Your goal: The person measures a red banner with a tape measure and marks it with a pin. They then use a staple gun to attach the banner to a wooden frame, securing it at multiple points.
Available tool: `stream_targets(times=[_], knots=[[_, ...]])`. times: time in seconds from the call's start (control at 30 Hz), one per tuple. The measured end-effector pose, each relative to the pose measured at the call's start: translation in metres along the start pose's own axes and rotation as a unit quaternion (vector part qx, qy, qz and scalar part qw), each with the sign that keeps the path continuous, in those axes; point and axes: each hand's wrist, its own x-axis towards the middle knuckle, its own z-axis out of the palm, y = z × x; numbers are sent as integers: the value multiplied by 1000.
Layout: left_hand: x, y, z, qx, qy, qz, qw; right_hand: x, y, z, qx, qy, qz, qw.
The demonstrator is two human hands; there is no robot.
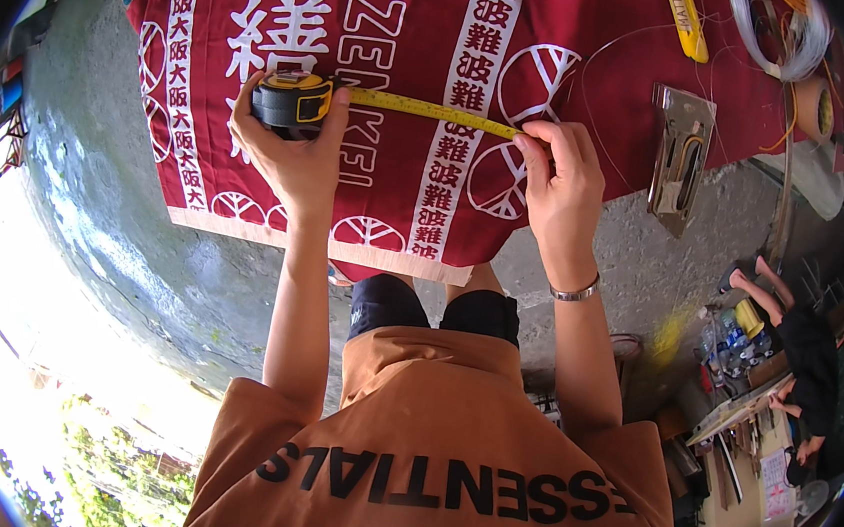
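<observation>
My left hand is wrapped round the case of a black and yellow tape measure. A stretch of its yellow blade runs out to the right. At the blade's end, my right hand pinches the tip between thumb and fingers. Both hands are above a dark red cloth printed with white characters and round emblems. A pale strip lines the cloth's near edge.
Right of my right hand lies a metal tool, its kind unclear. Beyond it are a yellow-handled tool, a coil of clear line and a roll of tape. Another person is at the far right, near cluttered goods.
</observation>
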Motion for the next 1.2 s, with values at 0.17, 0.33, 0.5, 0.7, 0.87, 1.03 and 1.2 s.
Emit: stream_targets(times=[0.17, 0.33, 0.5, 0.7, 0.87, 1.03, 1.2], knots=[[0, 3, -1, 25, 9, 3, 1000, 2, 6, 1, -5, -1, -34, 999], [1, 3, -1, 3, 25, 25, 999, 39, -13, -20, 26, 80, -92, 992], [2, 6, -4, 17, 13, 11, 1000, 156, -30, -33, -19, 98, -187, 977], [0, 4, -8, -2, 14, 24, 1000, 223, -12, -12, -70, -41, -225, 971], [-22, 2, -25, -43, 3, 31, 999, 231, -7, -1, -71, -54, -207, 974], [-87, -12, -67, -59, -35, 42, 997, 221, -14, -18, -27, -11, -253, 967], [-128, -37, -110, 49, -28, 45, 997, 139, -34, -38, 84, 14, -224, 971]])
